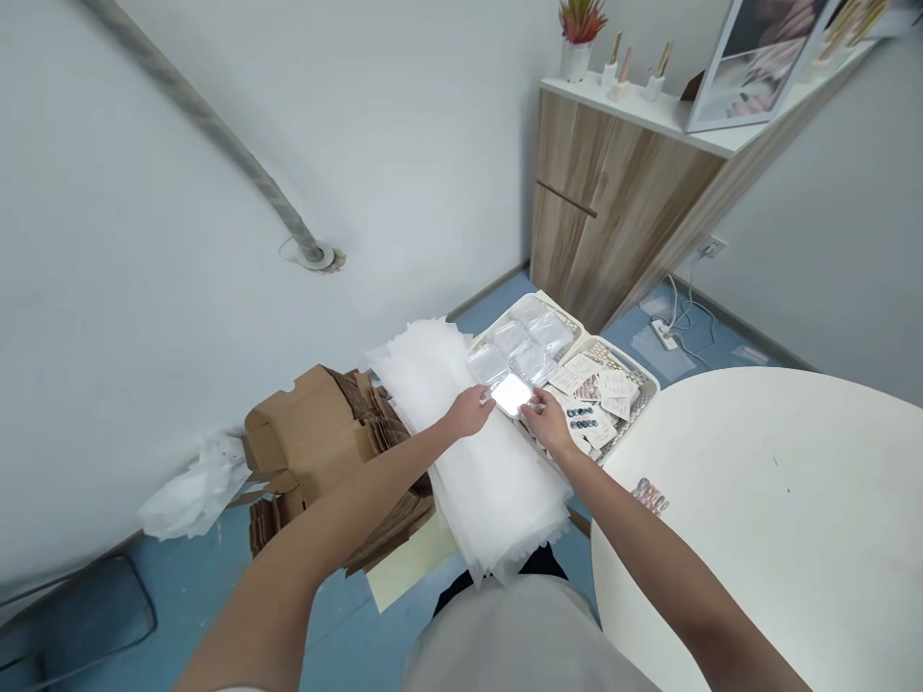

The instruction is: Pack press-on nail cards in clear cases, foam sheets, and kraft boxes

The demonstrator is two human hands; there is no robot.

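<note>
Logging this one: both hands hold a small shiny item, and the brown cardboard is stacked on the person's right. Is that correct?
Not quite: the head view shows the brown cardboard stacked on the person's left. The rest stands: the left hand and right hand both hold the small shiny item.

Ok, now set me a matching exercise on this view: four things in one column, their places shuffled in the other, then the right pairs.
Things
1. Clear plastic packet
2. Brown cardboard boxes
3. White power strip
4. Framed picture

Places
A. On the floor, with white cables by it
B. On the white top of the wood-grain cabinet
C. Held between the left hand and the right hand
D. Stacked just left of the translucent white sheets

Pairs: 1-C, 2-D, 3-A, 4-B
</note>
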